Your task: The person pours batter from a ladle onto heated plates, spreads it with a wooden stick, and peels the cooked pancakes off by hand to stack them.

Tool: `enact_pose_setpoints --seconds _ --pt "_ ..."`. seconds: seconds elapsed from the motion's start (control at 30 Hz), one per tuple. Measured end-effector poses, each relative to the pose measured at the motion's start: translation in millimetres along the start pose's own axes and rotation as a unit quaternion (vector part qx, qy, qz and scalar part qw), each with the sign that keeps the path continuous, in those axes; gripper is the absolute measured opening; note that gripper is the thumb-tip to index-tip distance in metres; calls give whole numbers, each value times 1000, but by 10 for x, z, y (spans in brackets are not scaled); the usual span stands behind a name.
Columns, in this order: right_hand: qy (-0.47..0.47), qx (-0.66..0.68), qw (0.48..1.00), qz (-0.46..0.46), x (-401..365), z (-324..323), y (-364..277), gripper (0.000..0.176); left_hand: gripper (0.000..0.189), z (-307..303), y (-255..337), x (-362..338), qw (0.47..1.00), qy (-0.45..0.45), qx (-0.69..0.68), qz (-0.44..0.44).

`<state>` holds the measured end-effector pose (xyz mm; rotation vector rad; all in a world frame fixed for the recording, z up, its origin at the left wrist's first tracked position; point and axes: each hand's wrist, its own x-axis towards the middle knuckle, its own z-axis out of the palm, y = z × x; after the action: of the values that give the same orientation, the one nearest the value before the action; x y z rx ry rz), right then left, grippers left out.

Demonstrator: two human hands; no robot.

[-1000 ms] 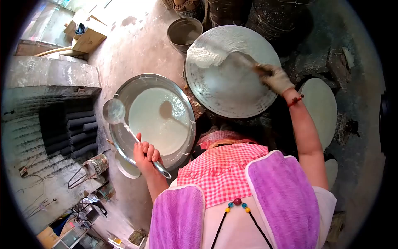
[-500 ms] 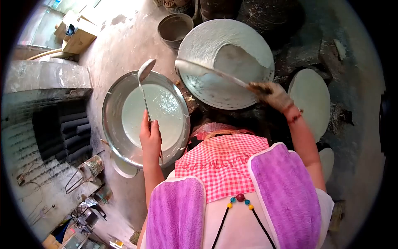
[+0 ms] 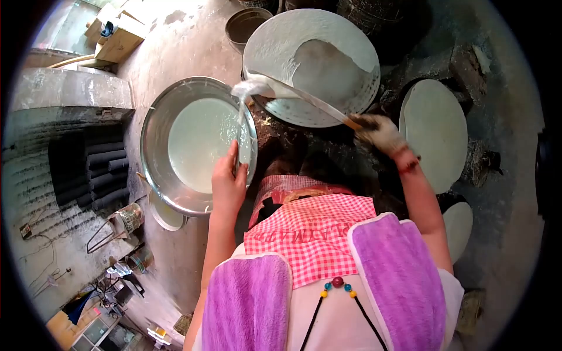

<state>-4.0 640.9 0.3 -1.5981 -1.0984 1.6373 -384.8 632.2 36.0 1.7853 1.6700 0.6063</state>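
My left hand (image 3: 229,175) is closed round the handle of a metal ladle (image 3: 250,89), whose bowl, coated in white liquid, is at the left edge of a round griddle (image 3: 281,114). My gloved right hand (image 3: 380,136) grips a long flat blade (image 3: 316,103) by its wooden handle. The blade's far end meets or overlaps the ladle bowl; which, I cannot tell. White batter (image 3: 272,44) covers part of the griddle, with a bare-looking round patch inside it. Left of the griddle stands a steel basin (image 3: 153,137) of white liquid (image 3: 196,143).
Round pale sheets (image 3: 434,134) lie at the right, with a smaller one (image 3: 458,231) below. A dark bucket (image 3: 247,26) stands behind the griddle. Another bowl (image 3: 165,215) sits beneath the basin's lower left edge. Wooden boxes (image 3: 120,40) are at the upper left.
The ladle has moved right from above the basin to the blade's far end, now with white liquid on it. The blade remains over the griddle in my right hand. The view has shifted slightly.
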Motion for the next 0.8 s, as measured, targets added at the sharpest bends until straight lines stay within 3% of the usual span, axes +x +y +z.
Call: enact_pose_setpoints --seconds 0.07,0.1,0.13,0.17,0.23,0.3,0.33,0.37,0.4,0.47,0.5,0.57,0.6,0.7,0.73,0.8 --pt "56 -24 998 11 -462 59 200 41 56 -99 96 -239 999 -35 -2 11" --pt "74 -19 994 -74 -609 3 697 47 56 -127 83 -327 998 -58 0 31" --pt "86 -58 994 -33 -802 38 927 53 57 -140 69 -369 995 -94 -21 22" --pt "157 -168 973 -3 -1001 203 1030 53 58 -136 59 -392 990 -130 -43 11" --pt "241 -138 945 173 -1156 545 1444 51 58 -55 6 -290 982 -163 -50 79" --pt "287 -147 918 230 -1069 969 1468 51 56 151 -140 -48 970 -146 -82 178" --pt "322 -167 891 274 -975 1150 1366 50 54 161 -162 46 965 -171 -134 147" --pt "398 82 893 193 -806 1309 1528 48 52 149 -169 82 957 -191 -186 115" --pt "393 274 874 82 -561 1388 1639 42 50 42 -102 25 940 -182 -278 73" --pt "324 392 861 -32 -215 1677 767 30 45 -367 70 -136 882 -187 -431 -36" --pt "289 358 887 -42 -49 1760 525 28 44 -512 50 -202 850 -168 -495 -68" --pt "195 342 919 16 290 1994 114 24 42 -677 -185 -259 849 -111 -516 -28" --pt "187 315 930 19 439 2174 -14 24 41 -705 -305 -263 860 -70 -500 -67" --pt "104 423 900 -7 912 2545 211 21 35 -855 -570 -359 830 -2 -518 -208" --pt "94 445 891 -17 939 2624 185 21 35 -884 -708 -416 830 -5 -517 -211" --pt "140 439 885 66 546 2661 227 23 34 -933 -1012 -569 819 47 -517 -244"
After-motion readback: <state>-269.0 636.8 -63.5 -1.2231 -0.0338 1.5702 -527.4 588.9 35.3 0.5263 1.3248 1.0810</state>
